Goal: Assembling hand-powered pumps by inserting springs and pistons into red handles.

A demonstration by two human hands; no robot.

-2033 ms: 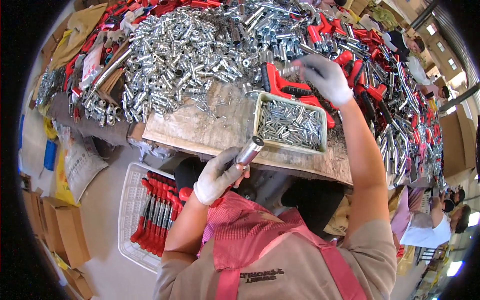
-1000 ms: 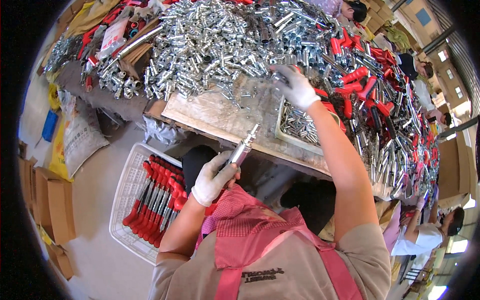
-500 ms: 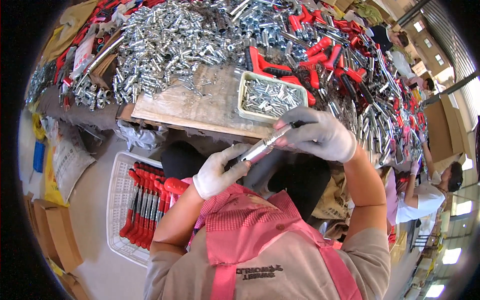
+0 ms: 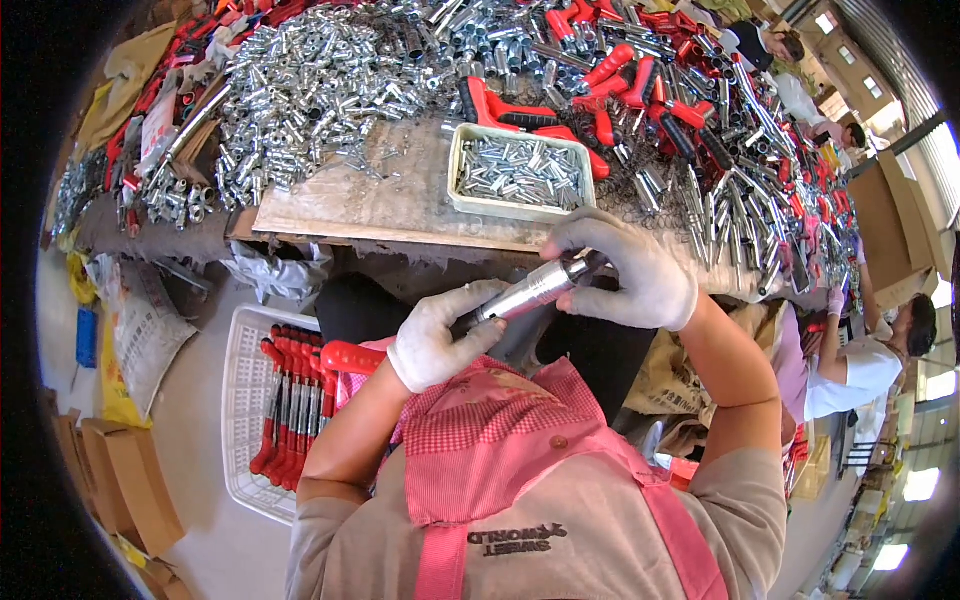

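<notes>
My left hand point(image 4: 450, 330), in a white glove, is closed around a shiny metal cylinder point(image 4: 528, 292) held slantwise above my lap. A red handle point(image 4: 352, 357) juts out past my left wrist, roughly in line with the cylinder; my hand hides whether they join. My right hand point(image 4: 635, 275), also gloved, has its thumb and fingers curled round the cylinder's upper end, where a dark tip point(image 4: 590, 264) shows between them. Just beyond the right fingers, a pale tray point(image 4: 520, 210) of small metal pins stands at the bench's near edge.
Loose metal fittings point(image 4: 310, 100) are heaped across the bench point(image 4: 350, 210). Red-and-black handles point(image 4: 520, 117) and metal rods lie to the right. A white basket point(image 4: 240, 400) with several red-handled tools stands at my left. Co-workers point(image 4: 860, 375) sit along the right side.
My view has shifted slightly, so the bench and tray appear further up and left. My right fingers have shifted on the cylinder's upper end, and more of its dark tip shows.
</notes>
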